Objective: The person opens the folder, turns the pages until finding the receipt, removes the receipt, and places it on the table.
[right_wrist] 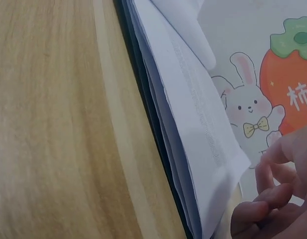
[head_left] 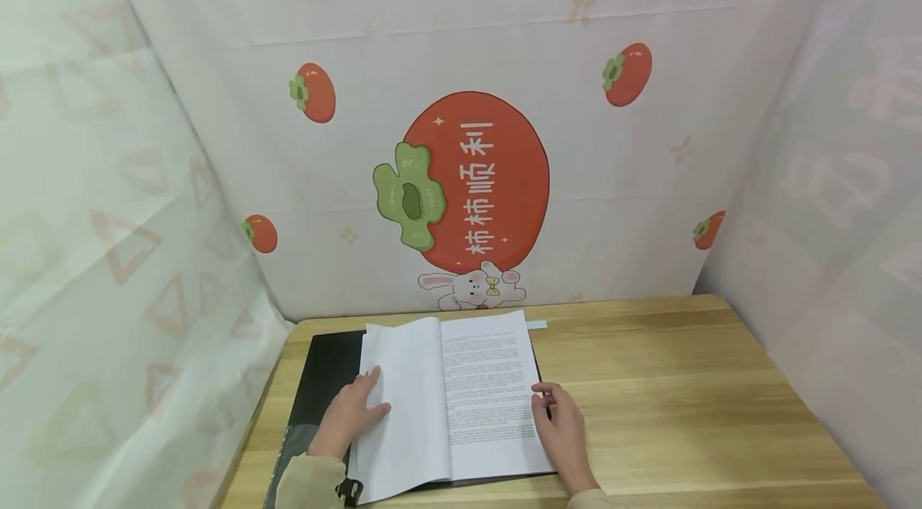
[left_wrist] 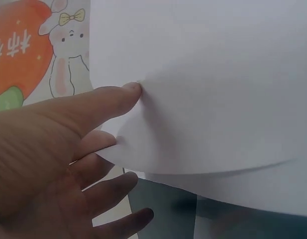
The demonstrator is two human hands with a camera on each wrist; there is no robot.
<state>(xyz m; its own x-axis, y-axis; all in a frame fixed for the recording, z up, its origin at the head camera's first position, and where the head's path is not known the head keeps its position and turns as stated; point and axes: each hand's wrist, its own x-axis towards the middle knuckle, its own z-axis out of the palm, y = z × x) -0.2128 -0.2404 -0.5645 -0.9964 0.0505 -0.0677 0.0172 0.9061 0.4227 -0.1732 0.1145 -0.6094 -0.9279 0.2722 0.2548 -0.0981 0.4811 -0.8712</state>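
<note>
An open stack of white sheets lies in a black folder (head_left: 327, 373) on the table. Its left page (head_left: 403, 421) looks blank, while the right page (head_left: 490, 389) carries lines of small print. My left hand (head_left: 353, 409) holds the left sheet by its outer edge. In the left wrist view the thumb (left_wrist: 113, 97) presses on the paper, with the index finger behind it and the other fingers spread below. At the right page's outer edge is my right hand (head_left: 563, 425), fingers loosely bent. Nothing shows between those fingers (right_wrist: 265, 174) in the right wrist view; contact with the paper is unclear.
The wooden table (head_left: 670, 397) extends to the right of the folder. A small pale blue tab (head_left: 536, 325) sticks out by the page's top right corner. Behind the table hangs a white cloth (head_left: 619, 173) with persimmon and rabbit prints; more cloth flanks both sides.
</note>
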